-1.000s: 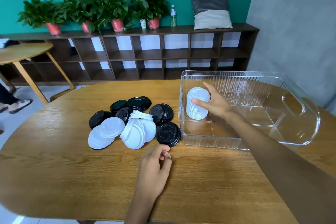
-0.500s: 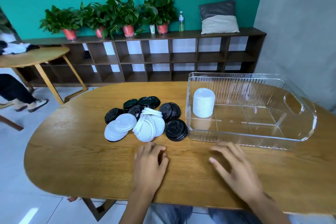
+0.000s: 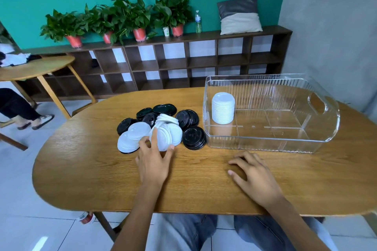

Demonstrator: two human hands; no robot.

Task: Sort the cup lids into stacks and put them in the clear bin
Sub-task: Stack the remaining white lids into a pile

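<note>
A mixed pile of white lids [image 3: 167, 135] and black lids [image 3: 193, 137] lies in the middle of the wooden table [image 3: 102, 169]. A neat stack of white lids [image 3: 223, 111] stands in the near-left corner region of the clear bin [image 3: 318, 142] on the right. My left hand [image 3: 154, 161] reaches into the pile with fingers spread, fingertips touching the leaning white lids; it does not grip any. My right hand [image 3: 255, 175] rests on the table in front of the bin, fingers loosely curled and apart, holding nothing.
A dark cubby shelf [image 3: 183, 63] with potted plants [image 3: 122, 18], a bottle and a cushion [image 3: 239, 16] lines the teal wall. A second wooden table [image 3: 36, 67] and a seated person's legs [image 3: 18, 108] are at left. A grey wall stands right of the bin.
My left hand moved forward from the bare table onto the white lids. My right hand, which a second ago held the white stack in the bin, now rests on the table.
</note>
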